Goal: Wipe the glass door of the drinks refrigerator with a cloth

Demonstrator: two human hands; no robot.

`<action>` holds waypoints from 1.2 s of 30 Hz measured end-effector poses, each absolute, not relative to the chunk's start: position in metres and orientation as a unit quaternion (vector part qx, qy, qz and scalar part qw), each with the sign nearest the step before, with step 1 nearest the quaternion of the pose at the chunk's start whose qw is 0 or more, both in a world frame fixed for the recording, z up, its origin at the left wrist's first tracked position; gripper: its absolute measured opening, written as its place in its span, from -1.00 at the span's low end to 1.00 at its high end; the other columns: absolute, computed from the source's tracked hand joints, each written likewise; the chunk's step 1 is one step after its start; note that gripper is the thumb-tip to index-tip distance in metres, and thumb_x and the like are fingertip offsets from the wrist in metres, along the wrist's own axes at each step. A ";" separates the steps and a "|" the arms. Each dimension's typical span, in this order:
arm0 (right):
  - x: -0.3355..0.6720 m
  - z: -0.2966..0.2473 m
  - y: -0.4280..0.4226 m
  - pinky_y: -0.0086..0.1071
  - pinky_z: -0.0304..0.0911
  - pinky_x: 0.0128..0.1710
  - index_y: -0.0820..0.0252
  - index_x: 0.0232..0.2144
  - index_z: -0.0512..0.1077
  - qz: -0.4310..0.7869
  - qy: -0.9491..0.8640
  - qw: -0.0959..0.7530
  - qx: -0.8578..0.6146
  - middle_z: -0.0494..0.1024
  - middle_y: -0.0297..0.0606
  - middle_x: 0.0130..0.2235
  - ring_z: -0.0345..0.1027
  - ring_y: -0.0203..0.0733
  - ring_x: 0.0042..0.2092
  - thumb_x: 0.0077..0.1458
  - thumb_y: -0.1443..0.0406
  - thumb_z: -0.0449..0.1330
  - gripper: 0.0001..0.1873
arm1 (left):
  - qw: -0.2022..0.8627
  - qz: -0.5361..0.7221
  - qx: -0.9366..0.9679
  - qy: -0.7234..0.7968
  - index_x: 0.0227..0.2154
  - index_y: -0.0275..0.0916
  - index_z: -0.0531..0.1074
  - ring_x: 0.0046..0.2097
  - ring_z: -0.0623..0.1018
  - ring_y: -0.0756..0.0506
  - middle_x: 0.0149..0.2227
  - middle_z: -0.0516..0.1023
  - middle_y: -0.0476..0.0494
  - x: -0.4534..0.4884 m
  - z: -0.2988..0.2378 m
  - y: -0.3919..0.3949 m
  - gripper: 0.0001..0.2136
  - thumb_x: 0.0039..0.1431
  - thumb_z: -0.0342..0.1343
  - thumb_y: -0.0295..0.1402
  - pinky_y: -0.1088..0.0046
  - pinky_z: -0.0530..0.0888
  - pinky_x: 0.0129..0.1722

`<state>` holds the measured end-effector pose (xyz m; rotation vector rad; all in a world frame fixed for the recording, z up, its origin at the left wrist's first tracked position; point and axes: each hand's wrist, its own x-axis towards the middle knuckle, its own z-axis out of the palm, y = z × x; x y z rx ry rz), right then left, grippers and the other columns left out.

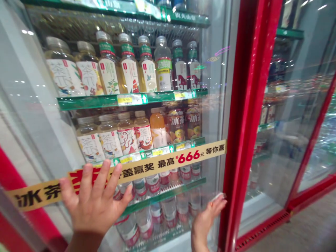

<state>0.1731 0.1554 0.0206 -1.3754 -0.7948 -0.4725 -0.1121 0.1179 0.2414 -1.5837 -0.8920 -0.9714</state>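
My left hand point(96, 203) is spread flat on the glass door of a drinks cooler, over the left part of a yellow promotional strip point(147, 168). Its fingers are apart and hold nothing. Lower right, my right hand point(206, 220) is at the glass beside the red door frame point(244, 126), with its fingers bent together toward the frame. A thin white edge point(218, 196) shows at those fingertips; what it belongs to is too small to tell. Behind the glass stand rows of bottled drinks point(131, 71).
Green-edged shelves point(99, 101) carry price tags and several bottles, with more bottles point(141, 129) on the shelf below. To the right is another glass-fronted cooler section point(278, 147) with a red bottom rail point(265, 227). Grey floor point(304, 224) lies at the lower right.
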 end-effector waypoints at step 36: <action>0.188 0.265 0.137 -0.07 -0.28 0.64 -0.08 0.55 0.10 -0.487 -0.776 0.331 -0.228 -0.19 -0.64 0.64 -0.42 -0.16 0.65 0.44 -0.25 -0.05 -0.18 | 0.482 -0.457 -0.653 -0.365 0.51 -0.02 0.17 0.64 -0.02 -0.17 0.51 0.23 -0.06 -0.100 0.247 0.113 -0.25 0.34 0.27 -0.05 -0.20 -0.20 0.64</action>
